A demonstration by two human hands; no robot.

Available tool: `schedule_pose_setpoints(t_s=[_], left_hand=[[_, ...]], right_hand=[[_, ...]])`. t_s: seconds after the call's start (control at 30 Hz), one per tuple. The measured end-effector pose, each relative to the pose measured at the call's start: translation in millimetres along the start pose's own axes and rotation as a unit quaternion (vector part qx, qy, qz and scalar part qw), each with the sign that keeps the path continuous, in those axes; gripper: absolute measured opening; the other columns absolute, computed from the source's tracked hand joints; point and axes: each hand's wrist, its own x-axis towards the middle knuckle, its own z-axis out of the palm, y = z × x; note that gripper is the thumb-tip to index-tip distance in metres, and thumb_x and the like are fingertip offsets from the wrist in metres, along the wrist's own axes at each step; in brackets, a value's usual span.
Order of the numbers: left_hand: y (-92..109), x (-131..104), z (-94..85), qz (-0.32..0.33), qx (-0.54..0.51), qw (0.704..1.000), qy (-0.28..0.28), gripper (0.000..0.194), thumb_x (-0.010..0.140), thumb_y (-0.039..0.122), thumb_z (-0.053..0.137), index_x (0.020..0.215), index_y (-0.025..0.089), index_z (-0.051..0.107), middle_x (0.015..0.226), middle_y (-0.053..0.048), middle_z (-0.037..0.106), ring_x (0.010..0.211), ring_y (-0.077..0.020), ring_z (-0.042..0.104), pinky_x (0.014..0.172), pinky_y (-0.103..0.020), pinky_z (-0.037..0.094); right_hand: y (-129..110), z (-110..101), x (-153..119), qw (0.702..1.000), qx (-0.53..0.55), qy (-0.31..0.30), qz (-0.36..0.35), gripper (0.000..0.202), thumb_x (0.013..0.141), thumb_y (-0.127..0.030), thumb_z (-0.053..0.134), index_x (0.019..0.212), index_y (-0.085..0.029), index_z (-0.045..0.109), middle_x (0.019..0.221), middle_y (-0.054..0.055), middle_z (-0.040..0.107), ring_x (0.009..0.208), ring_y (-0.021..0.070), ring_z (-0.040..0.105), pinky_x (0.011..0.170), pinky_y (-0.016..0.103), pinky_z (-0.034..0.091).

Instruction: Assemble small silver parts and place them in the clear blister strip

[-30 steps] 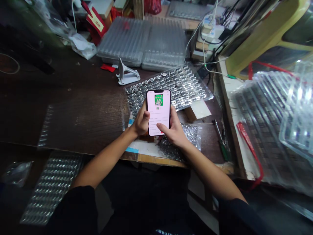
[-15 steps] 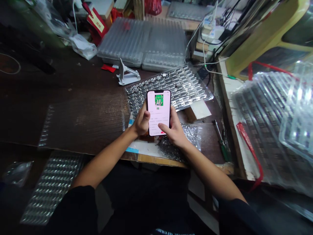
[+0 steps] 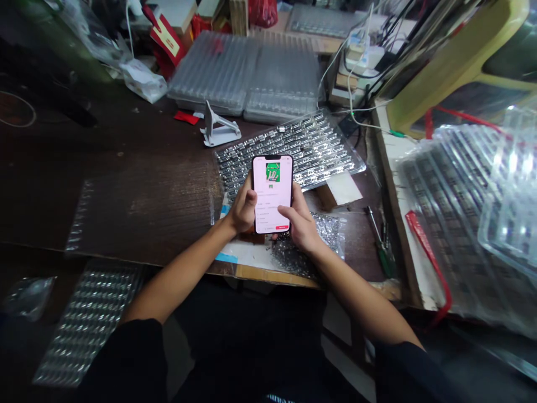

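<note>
A smartphone (image 3: 271, 204) with a lit, pale pink screen is held upright between both hands above the table's front edge. My left hand (image 3: 243, 209) is closed around its left side, thumb along the edge. On the other side my right hand (image 3: 302, 224) grips the phone, its thumb over the right part of the screen. A small green picture shows near the top of the display; the text is too small to read. Behind the phone lies a clear tray (image 3: 310, 145) filled with rows of small metal parts. Beneath my right hand is a plastic bag of tiny shiny pieces (image 3: 331, 229).
Stacked clear plastic trays (image 3: 213, 67) stand at the back. A grey phone stand (image 3: 220, 130) sits left of the filled tray. To the right are a white block (image 3: 344, 189), a green-handled screwdriver (image 3: 384, 257) and more wrapped trays (image 3: 444, 224). Cables (image 3: 352, 84) run behind.
My right thumb has shifted slightly up and to the right on the screen, uncovering more of its lower part. The left hand and the phone stay in place.
</note>
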Motion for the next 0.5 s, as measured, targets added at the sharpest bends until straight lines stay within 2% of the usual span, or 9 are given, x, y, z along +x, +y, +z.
schedule_pose_setpoints(t_s=[0.07, 0.13, 0.33, 0.5], left_hand=[[0.2, -0.2, 0.7, -0.002, -0.004, 1.000, -0.001, 0.079, 0.091, 0.081, 0.028, 0.145, 0.025, 0.044, 0.128, -0.014, 0.067, 0.125, -0.0322, 0.062, 0.102, -0.048, 0.054], [1.1, -0.1, 1.2, -0.004, -0.007, 1.000, 0.000, 0.079, 0.091, 0.081, 0.029, 0.145, 0.025, 0.044, 0.127, -0.013, 0.067, 0.123, -0.0319, 0.063, 0.101, -0.048, 0.055], [4.0, 1.1, 1.3, -0.011, -0.020, 1.000, 0.007, 0.080, 0.090, 0.081, 0.031, 0.144, 0.024, 0.046, 0.126, -0.014, 0.067, 0.123, -0.0324, 0.062, 0.102, -0.048, 0.054], [4.7, 1.8, 1.9, -0.020, -0.021, 1.000, 0.011, 0.081, 0.089, 0.083, 0.031, 0.142, 0.024, 0.049, 0.125, -0.013, 0.068, 0.123, -0.0325, 0.062, 0.100, -0.047, 0.055]], right_hand=[[-0.2, 0.6, -0.5, 1.000, 0.022, -0.002, 0.019, 0.072, 0.080, -0.054, 0.055, 0.146, -0.033, 0.034, 0.131, 0.010, 0.062, 0.083, 0.0268, 0.070, 0.043, 0.035, 0.055], [-0.4, 0.9, -0.7, 1.000, 0.021, 0.000, 0.015, 0.073, 0.080, -0.054, 0.056, 0.146, -0.033, 0.035, 0.131, 0.010, 0.062, 0.081, 0.0259, 0.070, 0.040, 0.032, 0.054], [1.1, 0.4, -0.1, 1.000, 0.007, -0.008, 0.001, 0.079, 0.080, -0.057, 0.057, 0.150, -0.032, 0.030, 0.140, 0.012, 0.057, 0.103, 0.0357, 0.067, 0.059, 0.051, 0.064], [2.9, -1.6, -0.1, 0.999, -0.005, -0.007, -0.044, 0.075, 0.079, -0.047, 0.062, 0.147, -0.031, 0.034, 0.143, 0.011, 0.055, 0.117, 0.0370, 0.061, 0.074, 0.054, 0.064]])
